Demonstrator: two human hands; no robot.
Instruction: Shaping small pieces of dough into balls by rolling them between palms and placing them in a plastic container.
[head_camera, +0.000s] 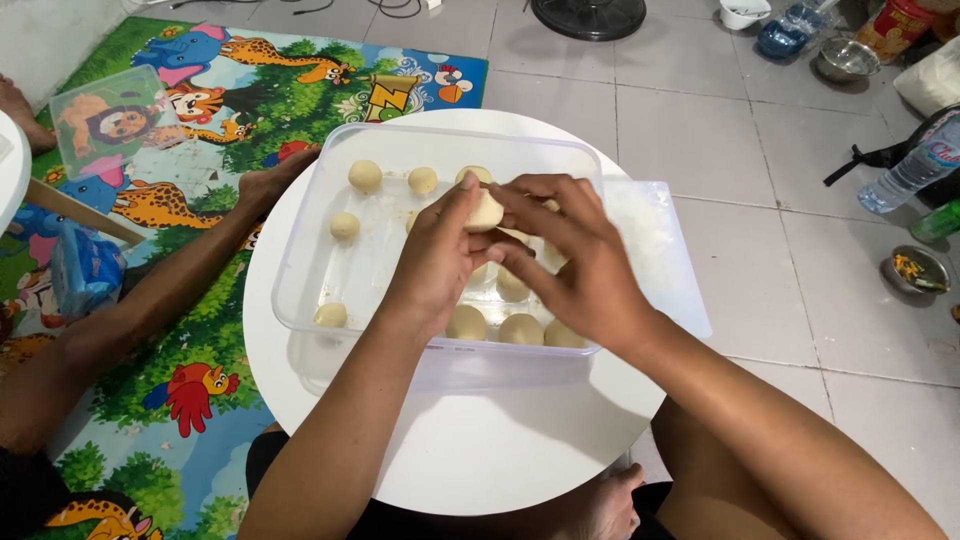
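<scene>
A clear plastic container (300, 300) sits on a round white table (480, 450) and holds several pale dough balls (365, 176). Over its middle, my left hand (435, 265) and my right hand (575, 265) both grip one pale dough ball (487, 211) between the fingertips. More dough balls (520, 328) lie along the container's near wall, partly hidden by my hands.
Another person's arm lies at the left, its hand (268, 185) touching the container's far left corner. A clear lid (655, 250) lies under the container's right side. A colourful animal mat (200, 150) covers the floor at left. Bowls (848, 58) and a bottle (915, 170) stand at right.
</scene>
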